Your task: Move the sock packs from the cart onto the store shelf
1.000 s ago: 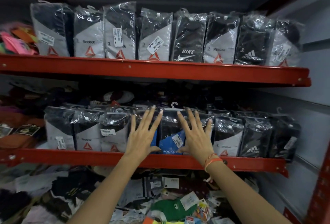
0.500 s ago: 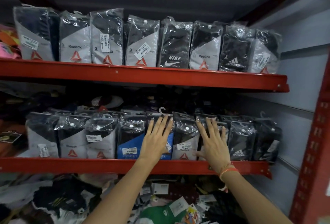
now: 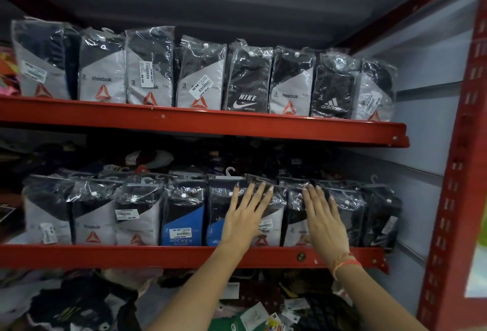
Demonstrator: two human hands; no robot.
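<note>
red metal shelving (image 3: 200, 126) across the frame, perforated red upright (image 3: 453, 172) at right edge, pale grey side panel (image 3: 421, 109) right of centre, dark grey shelf underside (image 3: 210, 1) at top, dim light

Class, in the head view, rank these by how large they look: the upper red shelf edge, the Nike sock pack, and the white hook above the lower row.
1. Upper red shelf edge
2. Nike sock pack
3. White hook

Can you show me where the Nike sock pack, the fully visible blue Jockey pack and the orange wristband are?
Nike sock pack (image 3: 247, 85): head view, middle of its front.
Blue Jockey pack (image 3: 183, 221): head view, middle of its front.
Orange wristband (image 3: 344, 264): head view, band on the right wrist.
</note>
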